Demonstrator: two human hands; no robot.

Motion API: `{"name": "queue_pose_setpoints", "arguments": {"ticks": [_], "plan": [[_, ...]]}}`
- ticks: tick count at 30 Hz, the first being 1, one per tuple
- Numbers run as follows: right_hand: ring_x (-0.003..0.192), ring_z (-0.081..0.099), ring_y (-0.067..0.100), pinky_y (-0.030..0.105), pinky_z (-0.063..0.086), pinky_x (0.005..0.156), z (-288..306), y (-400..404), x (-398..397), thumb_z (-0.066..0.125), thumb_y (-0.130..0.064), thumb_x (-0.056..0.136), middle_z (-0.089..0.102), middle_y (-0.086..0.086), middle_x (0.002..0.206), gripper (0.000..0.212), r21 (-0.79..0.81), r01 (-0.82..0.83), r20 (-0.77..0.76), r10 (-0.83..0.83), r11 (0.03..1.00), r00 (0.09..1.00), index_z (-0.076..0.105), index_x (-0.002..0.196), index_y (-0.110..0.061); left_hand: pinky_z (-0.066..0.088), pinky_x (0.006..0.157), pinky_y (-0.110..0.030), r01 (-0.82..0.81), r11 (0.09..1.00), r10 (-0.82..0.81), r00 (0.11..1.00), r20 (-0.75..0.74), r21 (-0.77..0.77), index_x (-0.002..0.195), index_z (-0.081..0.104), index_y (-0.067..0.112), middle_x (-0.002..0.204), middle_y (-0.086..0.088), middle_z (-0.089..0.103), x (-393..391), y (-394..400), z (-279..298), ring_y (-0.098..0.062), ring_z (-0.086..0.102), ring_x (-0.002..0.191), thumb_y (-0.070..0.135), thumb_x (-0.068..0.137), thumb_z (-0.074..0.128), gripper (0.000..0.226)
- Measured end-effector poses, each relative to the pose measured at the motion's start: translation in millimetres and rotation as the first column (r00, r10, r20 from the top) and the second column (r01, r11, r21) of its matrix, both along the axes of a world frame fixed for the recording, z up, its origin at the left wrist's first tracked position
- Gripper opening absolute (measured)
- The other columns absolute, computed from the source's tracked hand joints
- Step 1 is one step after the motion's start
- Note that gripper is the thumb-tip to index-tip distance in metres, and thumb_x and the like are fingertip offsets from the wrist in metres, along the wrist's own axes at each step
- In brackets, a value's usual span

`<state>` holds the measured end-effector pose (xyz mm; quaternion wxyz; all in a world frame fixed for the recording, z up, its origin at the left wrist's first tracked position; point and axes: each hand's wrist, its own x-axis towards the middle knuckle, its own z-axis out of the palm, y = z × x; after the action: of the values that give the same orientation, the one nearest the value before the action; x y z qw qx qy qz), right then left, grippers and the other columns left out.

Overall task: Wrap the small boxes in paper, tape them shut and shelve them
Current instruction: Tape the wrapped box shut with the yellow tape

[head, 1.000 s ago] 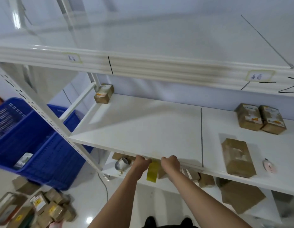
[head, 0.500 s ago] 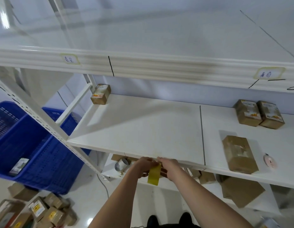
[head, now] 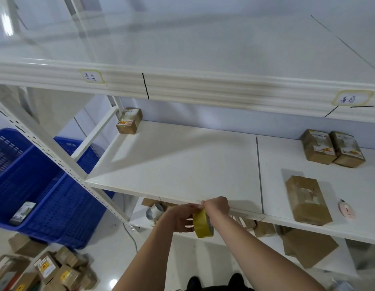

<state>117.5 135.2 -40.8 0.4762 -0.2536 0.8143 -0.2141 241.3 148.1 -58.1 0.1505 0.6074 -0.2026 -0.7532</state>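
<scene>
Wrapped box [head: 308, 199] on shelf [head: 182, 164], right of divider line [head: 259, 175]

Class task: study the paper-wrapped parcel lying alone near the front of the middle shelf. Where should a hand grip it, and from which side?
Grip the wrapped parcel across its two long sides, coming from above and the shelf's open front. It lies flat with its narrow end facing forward, nothing touches it, and the round pink object beside it sits apart.

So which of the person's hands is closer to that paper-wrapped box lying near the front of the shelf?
The right hand. It pinches at the yellow tape roll by the shelf's front edge, on the side toward the wrapped box. The left hand grips the roll from the far side.
</scene>
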Motion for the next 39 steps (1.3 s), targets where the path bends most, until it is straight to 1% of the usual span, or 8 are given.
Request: {"name": "queue_pose_setpoints", "arguments": {"ticks": [4, 9, 13, 18, 22, 27, 34, 39], "plan": [[0.092, 0.069, 0.028, 0.026, 0.048, 0.070, 3, -1, 6, 0.075, -0.012, 0.081, 0.074, 0.009, 0.093, 0.014, -0.072, -0.135, -0.098, 0.127, 0.988, 0.987, 0.073, 0.092, -0.005, 0.055, 0.078, -0.034, -0.007, 0.999, 0.009, 0.998, -0.057, 0.046, 0.112, 0.067, 0.023, 0.100, -0.002, 0.067, 2, 3, -1, -0.020, 0.065, 0.093, 0.023, 0.091, 0.072, 0.021], [0.077, 0.062, 0.021, 0.023, 0.044, 0.068, 12, -5, 11, 0.069, -0.013, 0.082, 0.067, -0.001, 0.071, 0.010, -0.224, -0.259, -0.146, 0.231, 0.939, 0.962, 0.074, 0.074, -0.014, 0.057, 0.085, -0.038, -0.099, 0.994, 0.087, 0.977, -0.192, -0.053, 0.117, 0.069, 0.022, 0.113, -0.003, 0.068, 15, 2, 2, -0.022, 0.065, 0.106, 0.027, 0.089, 0.075, 0.029], [0.083, 0.068, 0.018, 0.029, 0.058, 0.079, 18, -12, -6, 0.086, -0.018, 0.074, 0.072, 0.000, 0.088, 0.022, -0.231, -0.071, 0.117, 0.101, 0.970, 0.988, 0.076, 0.093, -0.014, 0.057, 0.081, -0.040, -0.027, 0.970, 0.004, 0.996, -0.094, -0.240, 0.117, 0.069, 0.015, 0.117, -0.013, 0.068, 21, -16, 19, -0.030, 0.067, 0.101, 0.023, 0.093, 0.071, 0.025], [0.076, 0.064, 0.023, 0.032, 0.056, 0.069, 33, -15, -47, 0.081, -0.012, 0.082, 0.072, 0.014, 0.090, 0.021, -0.205, -0.029, 0.536, 0.136, 0.978, 0.833, 0.074, 0.101, -0.004, 0.057, 0.060, -0.027, 0.387, 0.852, -0.314, 0.917, 0.247, -0.353, 0.110, 0.073, 0.025, 0.106, -0.009, 0.066, 12, -42, 54, -0.024, 0.066, 0.084, 0.025, 0.097, 0.062, 0.016], [0.086, 0.070, 0.024, 0.033, 0.061, 0.073, 54, -16, -84, 0.079, -0.018, 0.086, 0.074, 0.013, 0.096, 0.025, -0.267, -0.090, 0.456, 0.208, 0.959, 0.865, 0.074, 0.104, -0.002, 0.060, 0.087, -0.040, 0.525, 0.753, -0.449, 0.851, 0.272, -0.397, 0.100, 0.075, 0.030, 0.119, -0.016, 0.066, -17, -60, 64, -0.034, 0.067, 0.106, 0.023, 0.092, 0.065, 0.014], [0.083, 0.072, 0.029, 0.035, 0.061, 0.071, 70, -18, -137, 0.075, -0.006, 0.087, 0.073, 0.017, 0.094, 0.017, -0.260, -0.006, 0.574, 0.160, 0.966, 0.803, 0.071, 0.101, 0.004, 0.059, 0.084, -0.036, 0.591, 0.682, -0.516, 0.806, 0.289, -0.431, 0.100, 0.077, 0.028, 0.121, -0.016, 0.065, -61, -73, 75, -0.035, 0.065, 0.109, 0.021, 0.092, 0.065, 0.016], [0.078, 0.077, 0.030, 0.038, 0.064, 0.072, 85, -24, -222, 0.075, -0.001, 0.087, 0.076, 0.018, 0.091, 0.016, -0.301, -0.053, 0.317, 0.152, 0.952, 0.936, 0.070, 0.101, 0.005, 0.056, 0.092, -0.030, 0.643, 0.642, -0.563, 0.765, 0.312, -0.419, 0.130, 0.064, 0.034, 0.130, -0.002, 0.060, -130, -78, 84, -0.022, 0.061, 0.115, 0.032, 0.089, 0.074, 0.042], [0.072, 0.075, 0.029, 0.034, 0.063, 0.061, 96, -28, -290, 0.075, 0.005, 0.084, 0.074, 0.025, 0.088, 0.013, -0.310, 0.044, 0.331, 0.065, 0.950, 0.941, 0.070, 0.094, 0.011, 0.051, 0.090, -0.031, 0.559, 0.631, -0.508, 0.822, 0.259, -0.538, 0.101, 0.075, 0.009, 0.090, -0.001, 0.070, -177, -75, 82, -0.014, 0.064, 0.089, 0.035, 0.091, 0.072, 0.028]]}}
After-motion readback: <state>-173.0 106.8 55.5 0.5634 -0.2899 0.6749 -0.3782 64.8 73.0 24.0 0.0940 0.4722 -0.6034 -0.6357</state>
